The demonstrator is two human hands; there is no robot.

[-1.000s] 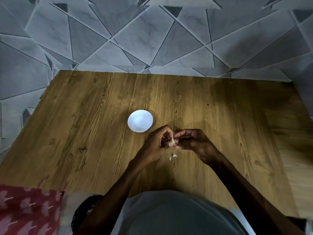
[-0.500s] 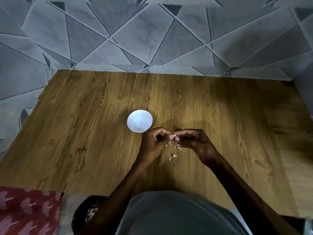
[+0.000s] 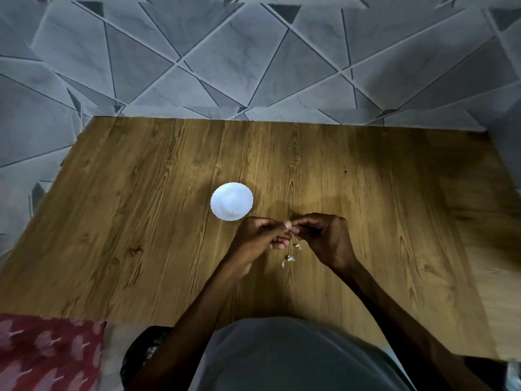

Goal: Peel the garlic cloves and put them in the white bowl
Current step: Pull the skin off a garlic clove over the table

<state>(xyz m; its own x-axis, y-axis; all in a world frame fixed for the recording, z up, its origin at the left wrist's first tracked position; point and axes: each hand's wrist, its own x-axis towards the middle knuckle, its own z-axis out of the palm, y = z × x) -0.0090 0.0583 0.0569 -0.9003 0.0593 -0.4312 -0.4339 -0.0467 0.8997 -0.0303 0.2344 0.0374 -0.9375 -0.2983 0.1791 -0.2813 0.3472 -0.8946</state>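
Two bare hands meet above a wooden surface [image 3: 135,227]. The left hand [image 3: 262,235] has curled fingers whose tips pinch a tiny pale garlic clove [image 3: 290,226]. The right hand [image 3: 324,238], fingers also curled, pinches the same clove from the other side. Fingertips hide most of the clove. A round white bowl [image 3: 231,201] with a wavy rim sits just beyond the left hand. Pale peel scraps [image 3: 290,258] lie on the surface below the hands. Bare wood stretches wide on both sides, and grey triangle-patterned tiles [image 3: 253,66] lie past the far edge.
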